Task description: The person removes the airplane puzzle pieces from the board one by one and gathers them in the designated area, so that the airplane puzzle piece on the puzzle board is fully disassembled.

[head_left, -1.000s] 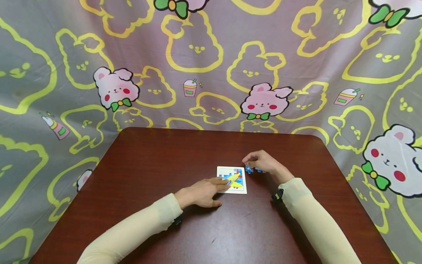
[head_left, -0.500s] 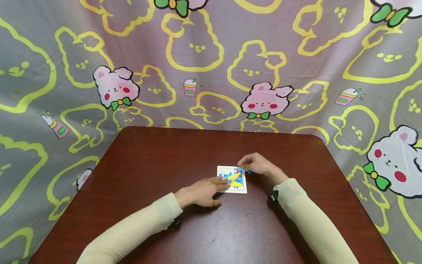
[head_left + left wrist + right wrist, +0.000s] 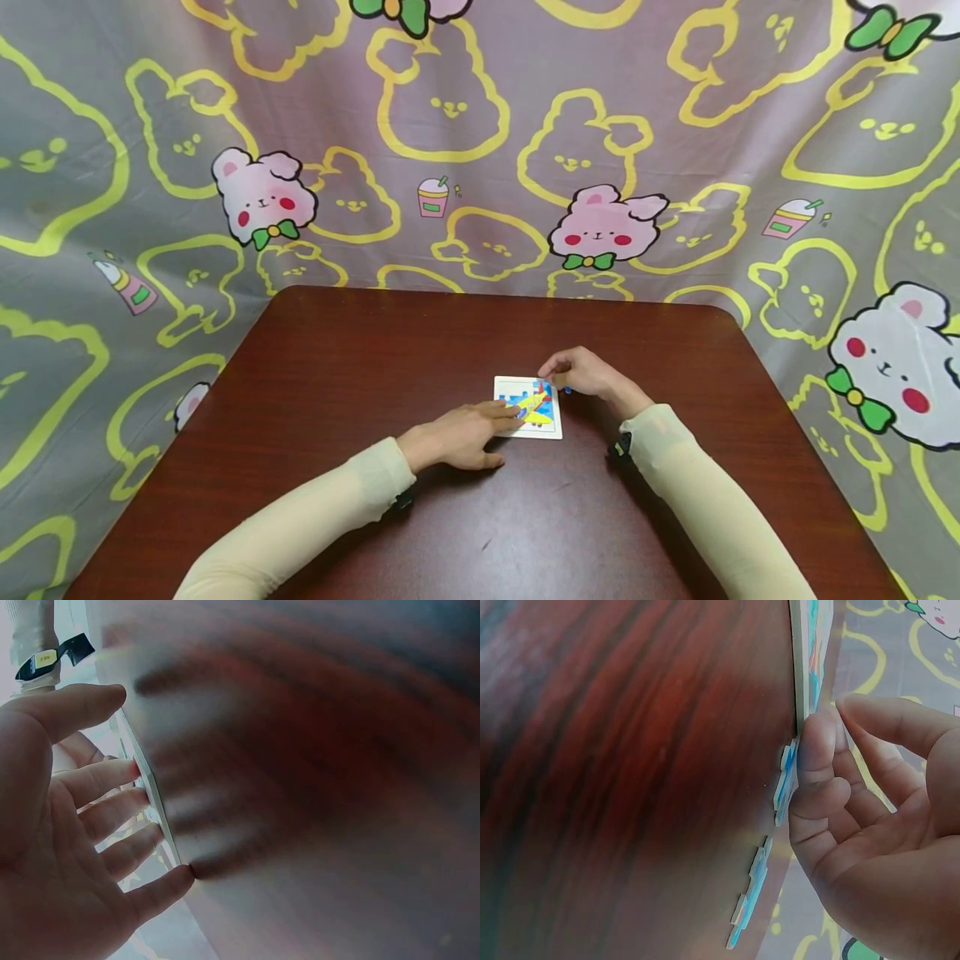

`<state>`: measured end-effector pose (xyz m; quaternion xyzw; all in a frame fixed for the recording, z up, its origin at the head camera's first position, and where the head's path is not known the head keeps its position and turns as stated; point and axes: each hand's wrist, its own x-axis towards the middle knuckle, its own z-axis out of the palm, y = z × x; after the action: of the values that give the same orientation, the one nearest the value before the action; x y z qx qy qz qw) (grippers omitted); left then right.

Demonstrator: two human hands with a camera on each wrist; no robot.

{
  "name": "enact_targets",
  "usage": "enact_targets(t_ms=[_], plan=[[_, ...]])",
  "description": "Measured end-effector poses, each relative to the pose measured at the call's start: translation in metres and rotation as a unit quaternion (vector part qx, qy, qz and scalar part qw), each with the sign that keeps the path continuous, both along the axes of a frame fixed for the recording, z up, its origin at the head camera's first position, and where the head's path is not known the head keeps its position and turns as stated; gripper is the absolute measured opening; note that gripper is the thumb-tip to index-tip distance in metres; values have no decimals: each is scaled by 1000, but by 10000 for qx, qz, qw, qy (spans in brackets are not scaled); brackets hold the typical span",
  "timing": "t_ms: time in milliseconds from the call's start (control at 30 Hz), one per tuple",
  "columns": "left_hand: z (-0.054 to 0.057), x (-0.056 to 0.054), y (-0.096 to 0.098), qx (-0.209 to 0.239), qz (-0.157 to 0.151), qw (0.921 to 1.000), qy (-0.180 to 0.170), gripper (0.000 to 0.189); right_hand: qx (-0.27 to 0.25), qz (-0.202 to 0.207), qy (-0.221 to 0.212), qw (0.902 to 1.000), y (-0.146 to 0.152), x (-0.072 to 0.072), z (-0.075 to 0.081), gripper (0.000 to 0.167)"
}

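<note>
A square white jigsaw board (image 3: 557, 429) bearing a yellow airplane on blue lies on the brown table. Across its left part rest the straight, spread fingers of my left hand (image 3: 461, 437). At its upper right corner my right hand (image 3: 588, 373) bends its fingers, with thumb and forefinger pinched over a small blue puzzle piece (image 3: 540, 385), mostly hidden by the fingertips. In the right wrist view, the bent fingers of the right hand (image 3: 870, 802) are against the board's edge. Beside them a loose blue puzzle piece (image 3: 784, 780) lies flat on the table, and another puzzle piece (image 3: 754, 892) lies farther off.
The brown wooden table (image 3: 375, 350) has rounded far corners. A grey curtain (image 3: 480, 192) with bear and rabbit drawings hangs along its back and sides. A dark wrist strap (image 3: 622, 446) sits below the right sleeve.
My right hand has shifted left from over the loose pieces to the board's upper right corner, then has stayed nearly still. The left hand has kept its place on the board.
</note>
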<state>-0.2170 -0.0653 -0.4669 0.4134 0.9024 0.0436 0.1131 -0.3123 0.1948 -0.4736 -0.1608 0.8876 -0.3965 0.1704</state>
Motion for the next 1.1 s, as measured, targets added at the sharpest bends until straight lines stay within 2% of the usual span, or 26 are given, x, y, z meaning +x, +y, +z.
enact_targets(t_ms=[367, 733, 1100], plan=[[0, 0, 1, 3, -50, 10000, 51, 65, 137, 87, 179, 9997, -1, 1, 2, 14], [-1, 1, 1, 24, -83, 9999, 94, 65, -18, -22, 85, 10000, -4, 1, 0, 15], [0, 0, 0, 79, -104, 9999, 101, 65, 71, -148, -77, 9998, -4, 1, -1, 14]])
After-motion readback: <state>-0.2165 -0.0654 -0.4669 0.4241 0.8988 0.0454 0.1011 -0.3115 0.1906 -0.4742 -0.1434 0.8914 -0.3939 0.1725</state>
